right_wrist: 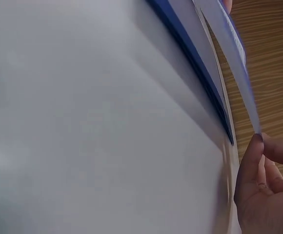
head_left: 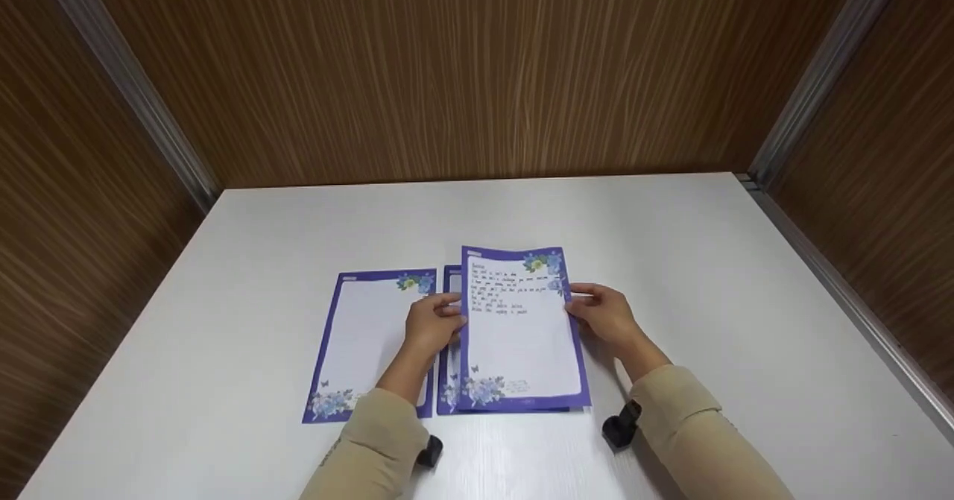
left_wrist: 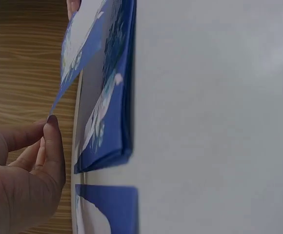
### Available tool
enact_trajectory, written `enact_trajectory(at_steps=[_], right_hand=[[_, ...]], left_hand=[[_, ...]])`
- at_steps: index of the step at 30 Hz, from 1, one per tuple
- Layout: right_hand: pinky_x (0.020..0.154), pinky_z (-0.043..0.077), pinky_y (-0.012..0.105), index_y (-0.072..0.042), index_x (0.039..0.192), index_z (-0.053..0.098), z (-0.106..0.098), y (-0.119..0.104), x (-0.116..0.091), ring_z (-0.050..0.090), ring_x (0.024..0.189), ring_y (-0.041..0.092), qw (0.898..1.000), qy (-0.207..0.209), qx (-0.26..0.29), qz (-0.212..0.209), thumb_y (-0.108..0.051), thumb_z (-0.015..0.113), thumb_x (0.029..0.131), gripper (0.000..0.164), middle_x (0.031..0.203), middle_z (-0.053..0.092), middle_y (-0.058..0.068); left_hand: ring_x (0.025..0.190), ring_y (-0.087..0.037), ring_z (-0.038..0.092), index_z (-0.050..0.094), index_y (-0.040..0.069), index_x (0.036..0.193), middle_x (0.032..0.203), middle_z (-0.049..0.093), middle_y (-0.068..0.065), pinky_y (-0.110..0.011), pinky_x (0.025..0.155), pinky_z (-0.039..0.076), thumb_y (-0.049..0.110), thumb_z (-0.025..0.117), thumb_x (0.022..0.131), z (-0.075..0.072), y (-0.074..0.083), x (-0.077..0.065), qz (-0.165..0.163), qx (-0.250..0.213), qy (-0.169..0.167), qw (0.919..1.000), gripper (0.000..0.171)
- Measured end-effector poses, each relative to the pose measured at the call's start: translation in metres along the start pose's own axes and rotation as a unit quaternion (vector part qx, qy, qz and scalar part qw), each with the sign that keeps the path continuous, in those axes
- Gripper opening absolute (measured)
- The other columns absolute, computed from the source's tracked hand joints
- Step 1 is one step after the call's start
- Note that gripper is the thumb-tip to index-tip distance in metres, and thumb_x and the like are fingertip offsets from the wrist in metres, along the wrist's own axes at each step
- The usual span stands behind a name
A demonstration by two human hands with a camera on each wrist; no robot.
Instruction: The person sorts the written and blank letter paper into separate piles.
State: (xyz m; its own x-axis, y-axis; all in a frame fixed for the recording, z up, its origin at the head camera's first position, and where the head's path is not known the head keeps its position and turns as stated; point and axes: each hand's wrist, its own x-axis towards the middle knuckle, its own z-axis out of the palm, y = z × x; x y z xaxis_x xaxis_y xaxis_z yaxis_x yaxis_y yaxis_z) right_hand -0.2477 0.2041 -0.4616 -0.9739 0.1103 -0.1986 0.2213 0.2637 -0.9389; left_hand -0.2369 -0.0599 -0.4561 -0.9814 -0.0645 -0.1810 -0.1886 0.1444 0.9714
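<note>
A sheet of paper (head_left: pixel 522 351) with a purple border, blue flowers and lines of handwriting is held up between both hands. My left hand (head_left: pixel 432 325) pinches its left edge between thumb and fingers; in the left wrist view that hand (left_wrist: pixel 29 170) grips the edge above the table. At the opposite edge, my right hand (head_left: pixel 607 314) pinches the paper, as the right wrist view of the hand (right_wrist: pixel 266 185) also shows. Beneath the raised sheet lies a stack of similar purple-bordered papers (left_wrist: pixel 113 141), mostly covered in the head view.
Left of the stack, another bordered sheet (head_left: pixel 358 328) lies flat, its writing area blank where visible; the left forearm passes over it. All lie on a white table (head_left: pixel 671 247) enclosed by wood-grain panels (head_left: pixel 477 75). Black devices (head_left: pixel 620 429) sit at both wrists.
</note>
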Motion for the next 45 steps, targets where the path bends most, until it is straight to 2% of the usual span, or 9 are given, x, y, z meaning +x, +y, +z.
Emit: enact_trajectory(at_steps=[7,18,24,29,40,45], right_hand=[[0.067,0.048,0.022,0.001,0.131,0.053,-0.016,0.003,0.001,0.059,0.084,0.016,1.000,-0.009,-0.016,0.005,-0.008,0.062,0.092,0.041,0.115,0.061,0.018],[0.070,0.048,0.023,-0.001,0.135,0.050,-0.042,0.007,0.003,0.058,0.085,0.016,0.999,-0.025,-0.020,0.024,-0.013,0.061,0.094,0.044,0.118,0.059,0.018],[0.069,0.048,0.024,0.002,0.136,0.046,-0.057,0.009,0.000,0.059,0.083,0.013,0.999,-0.044,-0.004,0.018,-0.013,0.061,0.094,0.048,0.116,0.060,0.015],[0.069,0.049,0.024,0.004,0.138,0.042,-0.070,0.011,-0.002,0.060,0.083,0.013,0.998,-0.062,0.013,0.019,-0.012,0.062,0.093,0.052,0.112,0.061,0.012],[0.077,0.050,0.025,0.001,0.139,0.043,-0.091,0.015,-0.001,0.058,0.090,0.019,0.997,-0.059,-0.048,0.035,-0.020,0.061,0.094,0.053,0.124,0.056,0.019],[0.081,0.050,0.026,0.000,0.140,0.043,-0.100,0.018,0.000,0.058,0.094,0.020,0.996,-0.061,-0.052,0.039,-0.020,0.061,0.095,0.053,0.126,0.055,0.020]], left_hand=[[0.083,-0.020,0.063,0.061,0.000,0.123,0.101,0.065,-0.011,-0.028,0.066,0.055,-0.009,0.064,0.084,0.014,0.003,-0.002,-0.009,-0.002,-0.004,1.0000,0.040],[0.082,-0.018,0.063,0.063,0.000,0.121,0.097,0.066,-0.008,-0.028,0.067,0.055,-0.008,0.065,0.083,0.036,0.006,-0.006,-0.004,-0.022,-0.007,0.9997,0.039],[0.080,-0.018,0.063,0.062,-0.001,0.120,0.097,0.065,-0.010,-0.028,0.066,0.055,-0.010,0.065,0.083,0.049,0.008,-0.009,0.008,-0.037,-0.015,0.9992,0.039],[0.081,-0.017,0.063,0.063,0.000,0.119,0.095,0.065,-0.009,-0.028,0.067,0.056,-0.010,0.065,0.082,0.059,0.009,-0.012,0.004,-0.044,-0.015,0.9989,0.038],[0.075,-0.014,0.062,0.065,0.001,0.118,0.091,0.066,-0.006,-0.026,0.062,0.055,-0.012,0.065,0.080,0.085,0.012,-0.018,0.002,-0.060,-0.005,0.9982,0.040],[0.075,-0.014,0.061,0.065,0.002,0.118,0.090,0.066,-0.005,-0.024,0.061,0.054,-0.011,0.065,0.081,0.095,0.012,-0.020,-0.001,-0.062,-0.005,0.9981,0.039]])
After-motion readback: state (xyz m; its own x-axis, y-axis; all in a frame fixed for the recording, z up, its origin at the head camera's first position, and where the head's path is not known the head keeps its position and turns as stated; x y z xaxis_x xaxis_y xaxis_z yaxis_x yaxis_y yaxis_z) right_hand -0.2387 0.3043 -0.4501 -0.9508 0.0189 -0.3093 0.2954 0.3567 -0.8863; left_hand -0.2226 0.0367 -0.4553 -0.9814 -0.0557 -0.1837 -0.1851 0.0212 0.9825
